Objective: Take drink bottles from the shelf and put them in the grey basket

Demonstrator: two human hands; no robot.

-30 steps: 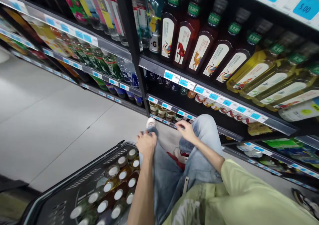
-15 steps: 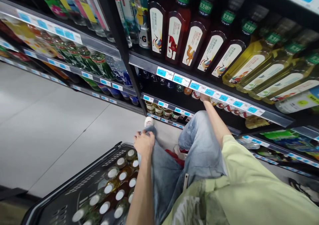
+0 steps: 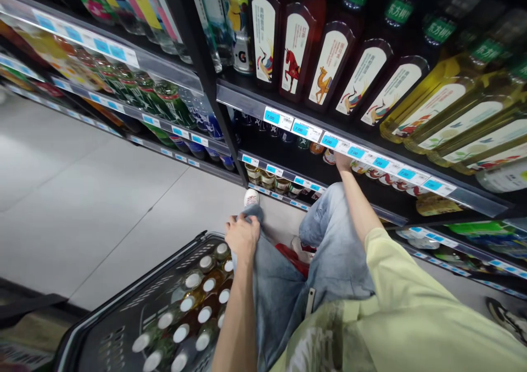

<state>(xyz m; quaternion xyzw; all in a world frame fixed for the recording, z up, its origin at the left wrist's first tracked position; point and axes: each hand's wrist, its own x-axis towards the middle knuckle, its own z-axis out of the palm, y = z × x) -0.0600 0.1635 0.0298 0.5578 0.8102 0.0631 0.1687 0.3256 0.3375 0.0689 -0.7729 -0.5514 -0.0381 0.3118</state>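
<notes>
My left hand (image 3: 242, 235) lies over the knee of my jeans (image 3: 272, 279), fingers bent over it and holding nothing. My right hand (image 3: 342, 162) reaches into the shelf under the price strip (image 3: 354, 151). Its fingers are hidden by the shelf edge, so what they hold, if anything, does not show. Beside that hand stand a small bottle with a white and red label (image 3: 329, 156) and, to its right, a row of bottles with red and white labels (image 3: 387, 179). A black basket (image 3: 102, 320) at my left knee holds several white-capped bottles (image 3: 205, 314).
Tall dark tea bottles (image 3: 329, 67) with green neck bands and yellow ones (image 3: 432, 106) fill the shelf above my right hand. Short jars (image 3: 267, 180) line the shelf below. A black upright post (image 3: 206, 75) divides the shelves. Grey tiled floor (image 3: 135, 202) lies left. A shoe (image 3: 508, 320) shows at right.
My view has shifted slightly, so the shelves and basket appear a little to the right. My left hand stays on the knee, and my right hand stays in the shelf.
</notes>
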